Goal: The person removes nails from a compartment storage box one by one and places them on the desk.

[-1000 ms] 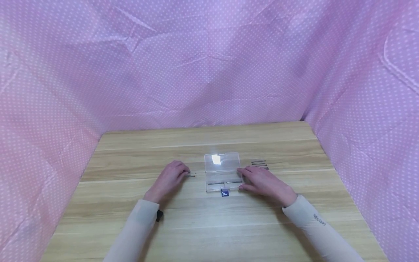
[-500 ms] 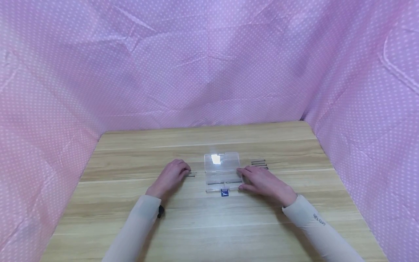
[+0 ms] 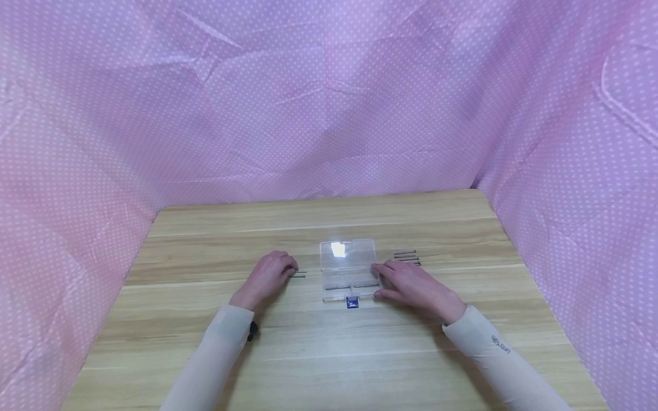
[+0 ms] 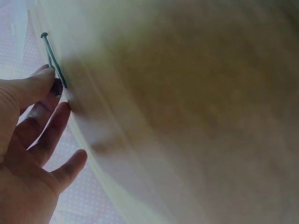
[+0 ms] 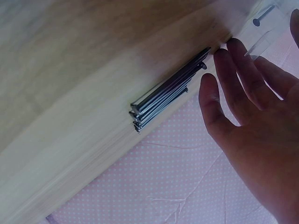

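My left hand (image 3: 264,279) is low over the table, left of a clear plastic box, pinching a nail (image 3: 300,272) between thumb and fingers. A second nail (image 3: 298,277) lies just in front of it; in the left wrist view a nail (image 4: 54,60) slants past the thumb tip. The clear box (image 3: 360,251) has its lid folded back, and two nails (image 3: 337,287) lie end to end in its front part. My right hand (image 3: 416,285) rests at the box's right edge with fingers fairly straight, thumb toward the front corner.
Several nails (image 5: 168,86) lie side by side on the table, beyond my right hand's fingers and right of the box. A blue label (image 3: 352,302) sticks out at the box's front. Pink dotted cloth (image 3: 329,114) hangs around the wooden table (image 3: 329,365).
My left hand has shifted only slightly around the nails, whose tips changed angle a little. The right hand and the box have stayed in place.
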